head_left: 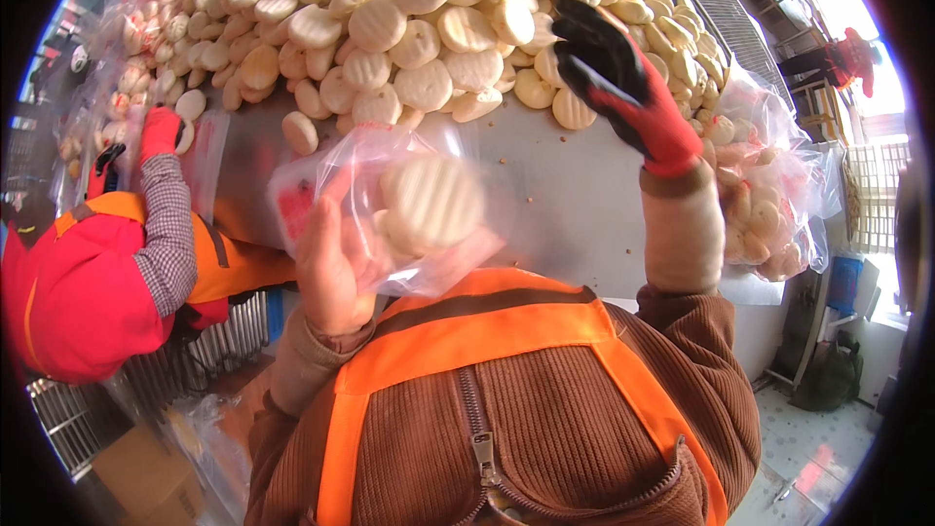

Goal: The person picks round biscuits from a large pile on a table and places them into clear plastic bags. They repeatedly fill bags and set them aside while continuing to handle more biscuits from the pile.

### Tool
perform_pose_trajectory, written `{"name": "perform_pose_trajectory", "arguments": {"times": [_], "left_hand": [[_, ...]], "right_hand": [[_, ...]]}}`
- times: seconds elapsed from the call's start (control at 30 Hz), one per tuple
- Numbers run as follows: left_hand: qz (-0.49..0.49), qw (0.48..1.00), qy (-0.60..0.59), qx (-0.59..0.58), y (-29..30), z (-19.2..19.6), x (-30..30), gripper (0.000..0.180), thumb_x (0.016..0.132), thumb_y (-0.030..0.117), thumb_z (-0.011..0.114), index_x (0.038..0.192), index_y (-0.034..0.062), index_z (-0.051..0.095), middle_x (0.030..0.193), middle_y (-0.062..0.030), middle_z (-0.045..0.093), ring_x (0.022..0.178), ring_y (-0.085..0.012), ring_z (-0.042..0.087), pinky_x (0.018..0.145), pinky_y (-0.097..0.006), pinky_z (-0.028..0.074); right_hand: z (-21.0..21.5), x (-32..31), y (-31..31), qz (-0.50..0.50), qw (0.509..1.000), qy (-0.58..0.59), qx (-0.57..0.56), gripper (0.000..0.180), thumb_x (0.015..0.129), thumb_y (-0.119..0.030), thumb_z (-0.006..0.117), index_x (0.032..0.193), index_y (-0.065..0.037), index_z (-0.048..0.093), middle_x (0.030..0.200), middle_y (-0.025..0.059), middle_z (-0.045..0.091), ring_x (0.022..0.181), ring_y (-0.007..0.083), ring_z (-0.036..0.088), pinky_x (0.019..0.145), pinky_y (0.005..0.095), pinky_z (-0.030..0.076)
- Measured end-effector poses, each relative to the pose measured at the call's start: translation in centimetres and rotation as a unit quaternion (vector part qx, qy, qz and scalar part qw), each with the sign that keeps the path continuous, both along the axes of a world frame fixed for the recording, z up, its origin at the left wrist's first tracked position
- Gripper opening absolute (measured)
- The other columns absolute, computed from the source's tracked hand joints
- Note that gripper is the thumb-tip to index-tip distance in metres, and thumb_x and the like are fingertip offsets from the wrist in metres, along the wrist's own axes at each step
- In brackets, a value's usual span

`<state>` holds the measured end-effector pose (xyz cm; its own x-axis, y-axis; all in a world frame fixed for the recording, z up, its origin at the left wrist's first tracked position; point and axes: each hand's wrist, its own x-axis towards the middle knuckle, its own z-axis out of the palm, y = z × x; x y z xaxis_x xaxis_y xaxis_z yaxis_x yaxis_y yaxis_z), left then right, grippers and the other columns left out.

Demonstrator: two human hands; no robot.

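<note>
My left hand [334, 258], bare, grips the side of a clear plastic bag [404, 278] just in front of my chest. Inside the bag lie flat, round, pale buns; the top bun [433, 203] has ridges across its face and is smeared by motion. My right hand [623, 97] wears a red glove with black palm and fingers. It reaches over the right part of a big heap of pale buns [424, 86], fingers stretched and thumb apart, with nothing seen in them. Whether its fingertips touch a bun, I cannot tell.
The heap covers the far part of a metal table [575, 200] strewn with crumbs. Filled clear bags [765, 200] stand at the right edge. Flat bags [292, 200] lie left of mine. A co-worker in red [88, 282] works close by on the left. A wire rack [716, 5] is at back right.
</note>
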<state>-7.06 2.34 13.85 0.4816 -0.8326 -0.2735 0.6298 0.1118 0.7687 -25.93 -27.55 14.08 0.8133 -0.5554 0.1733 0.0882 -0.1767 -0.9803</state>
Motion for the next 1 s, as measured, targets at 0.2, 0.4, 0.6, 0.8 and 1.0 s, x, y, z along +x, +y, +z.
{"name": "perform_pose_trajectory", "arguments": {"times": [0.2,0.4,0.6,0.8,1.0], "left_hand": [[0.004,0.999,0.008,-0.040,-0.2,-0.5,0.6,0.054,0.106,0.039,0.028,0.146,0.0034,0.034,0.046,0.0073,0.023,0.035,-0.0042,0.016,0.035,-0.024,0.016],[0.024,0.999,0.028,-0.007,-0.9,0.5,0.5,0.053,0.106,0.037,0.028,0.146,0.0028,0.035,0.047,0.0082,0.025,0.035,-0.0041,0.018,0.035,-0.023,0.017],[-0.021,0.996,0.054,-0.075,-1.0,0.4,0.2,0.050,0.105,0.034,0.035,0.142,0.0015,0.041,0.059,0.0063,0.037,0.042,-0.0039,0.026,0.038,-0.023,0.021],[-0.028,0.999,0.012,-0.039,-0.6,0.6,-0.6,0.028,0.103,0.027,0.046,0.082,0.0097,0.053,0.055,0.0069,0.035,0.044,-0.0035,0.028,0.040,-0.023,0.019],[-0.028,0.988,-0.145,0.039,-0.3,0.7,-2.0,0.030,0.106,0.028,0.040,0.110,0.0045,0.058,0.056,0.0076,0.034,0.046,-0.0025,0.028,0.041,-0.021,0.022]], "right_hand": [[-14.5,0.4,-2.3,-0.275,0.772,0.501,-0.277,0.106,0.067,-0.054,0.081,0.149,-0.013,0.027,0.148,0.0184,0.035,0.134,0.0382,0.038,0.105,0.0456,0.041],[-20.8,-1.4,-4.3,-0.355,0.802,0.418,-0.236,0.102,0.064,-0.051,0.081,0.146,-0.014,0.032,0.139,0.0185,0.042,0.125,0.0368,0.045,0.100,0.0451,0.045],[-9.0,-6.2,1.0,-0.114,0.938,-0.035,0.326,0.083,0.079,-0.046,0.071,0.145,-0.007,0.038,0.126,0.0145,0.057,0.104,0.0305,0.063,0.083,0.0359,0.050],[1.9,-3.7,6.1,0.423,0.858,-0.063,0.284,0.082,0.079,-0.049,0.072,0.134,0.005,0.043,0.122,0.0262,0.058,0.107,0.0352,0.062,0.090,0.0448,0.050],[4.5,-0.5,10.0,0.296,0.769,0.339,0.453,0.054,0.100,-0.041,0.045,0.133,0.001,0.046,0.116,0.0214,0.061,0.106,0.0350,0.064,0.083,0.0458,0.057]]}}
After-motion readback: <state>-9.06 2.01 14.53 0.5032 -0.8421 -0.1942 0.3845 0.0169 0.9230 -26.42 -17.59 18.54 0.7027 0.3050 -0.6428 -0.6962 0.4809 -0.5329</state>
